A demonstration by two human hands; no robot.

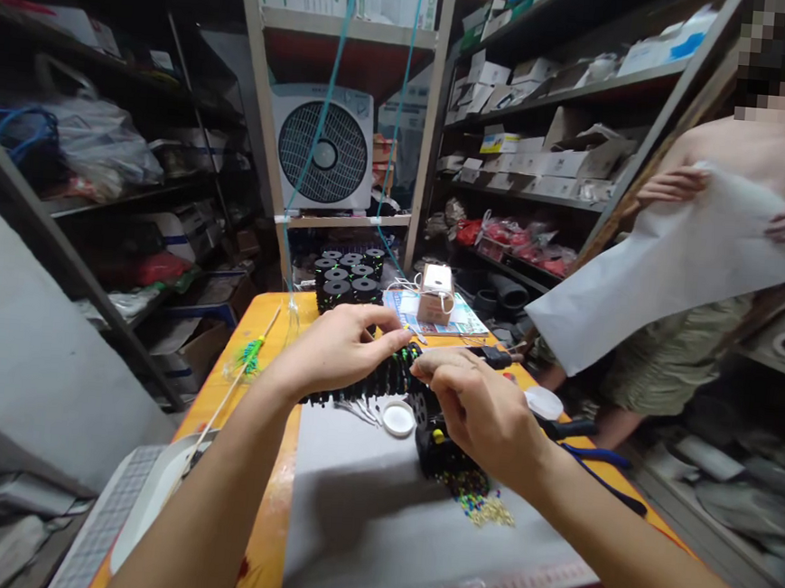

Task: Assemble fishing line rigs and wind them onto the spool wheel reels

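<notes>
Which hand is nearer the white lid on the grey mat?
Right. The right hand is just right of the white lid, almost touching. The left hand is above and left of it, on the black strip.

Both bare forearms reach forward from the bottom edge and converge near the middle of the view. The left hand (pixel 337 349) lies palm down, knuckles up, wrist nearly straight, fingers curled forward and down with the thumb toward the right. The right hand (pixel 478 409) sits just beside it, a little lower, back of the hand up, wrist bent slightly inward, fingers bunched and pointing toward the left hand.
</notes>
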